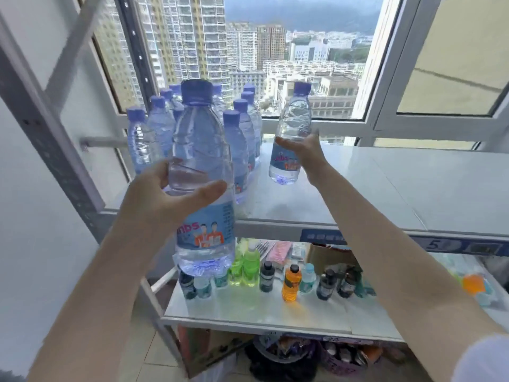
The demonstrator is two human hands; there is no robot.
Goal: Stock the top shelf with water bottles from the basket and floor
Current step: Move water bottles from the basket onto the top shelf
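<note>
Grips near bottle (202, 150) in left hand (165, 194): thumb across the front just above the label, fingers curled round the back. Holds it upright, purple cap up, close to the camera and out in front of the top shelf (358, 183), resting on nothing. Grips far bottle (293, 125) in right hand (305, 150), arm stretched forward, fingers and thumb wrapped round the waist at the top of the label. Holds that one slightly tilted, cap leaning right, over the left half of the shelf; cannot tell whether the base touches the surface. Sits just right of the stocked bottles (242, 133), apart from them. Those: upright, tight cluster at the shelf's back left corner, close to the window (248, 51), all with purple caps and clear bodies, blue labels where visible. Blue price strip (433, 245) along the shelf's front edge, marked 5. Underneath: lower shelf (248, 307) with a row of small bottles near its front, among them green bottles (248, 267) and an orange bottle (290, 283), plus a cardboard box (330, 256) behind the row. Further down, at floor level, only blurred dark clutter, not identifiable.
</note>
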